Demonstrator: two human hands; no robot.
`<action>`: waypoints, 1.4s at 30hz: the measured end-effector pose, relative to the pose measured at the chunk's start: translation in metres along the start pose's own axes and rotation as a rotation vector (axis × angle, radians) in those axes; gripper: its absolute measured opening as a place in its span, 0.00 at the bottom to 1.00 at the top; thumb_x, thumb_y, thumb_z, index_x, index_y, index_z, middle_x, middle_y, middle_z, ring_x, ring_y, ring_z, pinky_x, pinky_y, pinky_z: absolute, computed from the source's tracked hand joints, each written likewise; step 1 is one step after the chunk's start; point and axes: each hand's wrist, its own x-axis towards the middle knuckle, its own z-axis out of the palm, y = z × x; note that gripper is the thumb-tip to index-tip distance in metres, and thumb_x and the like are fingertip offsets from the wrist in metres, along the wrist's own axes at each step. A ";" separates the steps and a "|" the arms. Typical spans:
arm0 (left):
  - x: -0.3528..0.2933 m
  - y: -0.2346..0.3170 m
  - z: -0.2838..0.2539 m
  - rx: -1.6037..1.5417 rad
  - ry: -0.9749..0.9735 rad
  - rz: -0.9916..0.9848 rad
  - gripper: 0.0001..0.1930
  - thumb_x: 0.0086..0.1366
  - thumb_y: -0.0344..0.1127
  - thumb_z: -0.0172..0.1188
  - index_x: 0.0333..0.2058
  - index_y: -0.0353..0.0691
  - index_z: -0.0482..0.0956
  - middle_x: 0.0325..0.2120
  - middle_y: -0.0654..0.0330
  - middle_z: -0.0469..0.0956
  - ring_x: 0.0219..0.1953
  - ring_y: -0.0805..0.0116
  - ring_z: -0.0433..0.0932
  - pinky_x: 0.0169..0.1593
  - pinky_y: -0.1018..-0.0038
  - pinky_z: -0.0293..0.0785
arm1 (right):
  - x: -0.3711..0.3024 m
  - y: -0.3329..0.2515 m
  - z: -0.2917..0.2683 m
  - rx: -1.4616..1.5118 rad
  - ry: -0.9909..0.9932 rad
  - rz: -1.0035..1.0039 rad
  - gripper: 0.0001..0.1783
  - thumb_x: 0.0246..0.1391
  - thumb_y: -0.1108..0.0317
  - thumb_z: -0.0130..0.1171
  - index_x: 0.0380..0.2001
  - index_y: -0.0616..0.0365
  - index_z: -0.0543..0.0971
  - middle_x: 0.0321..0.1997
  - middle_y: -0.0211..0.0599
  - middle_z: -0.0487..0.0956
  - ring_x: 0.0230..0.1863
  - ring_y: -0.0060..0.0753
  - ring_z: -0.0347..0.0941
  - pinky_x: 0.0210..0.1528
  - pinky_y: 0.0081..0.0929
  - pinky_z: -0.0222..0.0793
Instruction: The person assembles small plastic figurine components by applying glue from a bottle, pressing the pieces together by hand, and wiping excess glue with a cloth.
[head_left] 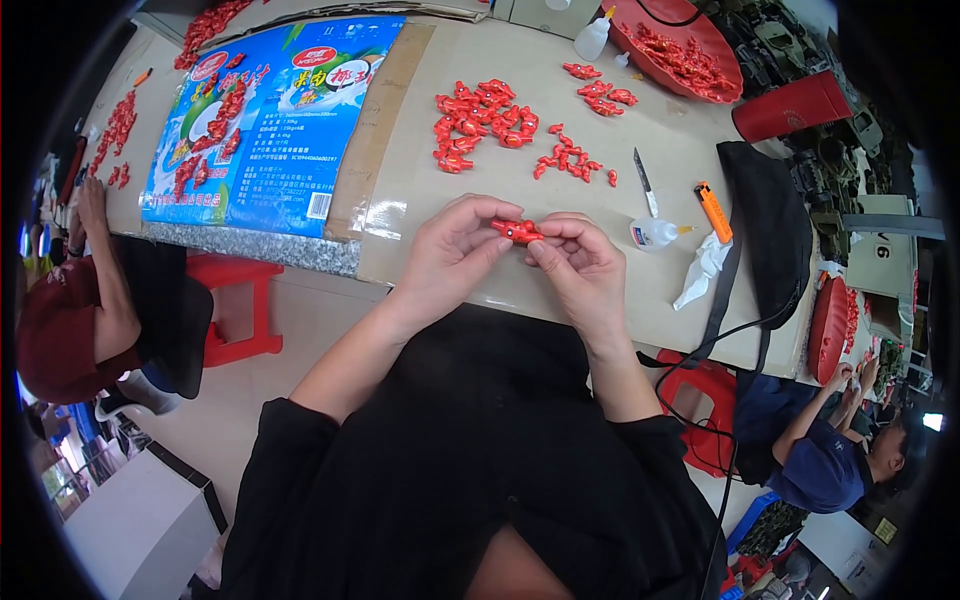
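A small glossy red figure (518, 232), with a dark and white spot on it, is pinched between the fingertips of both hands above the table's front edge. My left hand (452, 248) has thumb and forefinger closed on its left end. At its right end, the thumb and fingers of my right hand (583, 262) press against it. Beyond the hands lies a pile of similar red figures (482, 120). Smaller red pieces (568, 158) sit beside that pile, and a few more red figures (602, 92) are farther back.
To the right are a metal blade tool (646, 182), a small glue bottle (655, 233), an orange cutter (714, 212), a crumpled white tissue (703, 270) and a black bag (775, 235). A red tray (690, 65) and red cup (792, 106) stand behind. Co-workers sit on both sides.
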 end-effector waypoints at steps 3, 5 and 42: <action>0.000 0.000 0.000 0.014 -0.001 -0.007 0.14 0.54 0.16 0.49 0.41 0.32 0.67 0.39 0.59 0.67 0.44 0.72 0.69 0.48 0.78 0.67 | 0.000 -0.001 0.000 -0.013 -0.012 -0.007 0.09 0.44 0.85 0.53 0.32 0.68 0.72 0.37 0.36 0.67 0.33 0.22 0.70 0.35 0.15 0.70; 0.000 0.000 0.000 0.016 0.000 -0.009 0.14 0.54 0.16 0.49 0.41 0.32 0.67 0.39 0.59 0.67 0.44 0.72 0.69 0.48 0.78 0.67 | 0.000 -0.001 0.000 -0.019 -0.018 -0.009 0.09 0.44 0.85 0.53 0.32 0.68 0.72 0.37 0.36 0.67 0.33 0.22 0.70 0.35 0.15 0.70; 0.005 0.006 0.011 -0.026 0.066 -0.184 0.06 0.55 0.20 0.51 0.33 0.31 0.72 0.30 0.60 0.71 0.34 0.74 0.73 0.38 0.81 0.72 | 0.000 -0.013 0.002 -0.011 0.060 0.165 0.07 0.48 0.77 0.52 0.32 0.66 0.71 0.26 0.32 0.73 0.23 0.14 0.69 0.24 0.11 0.66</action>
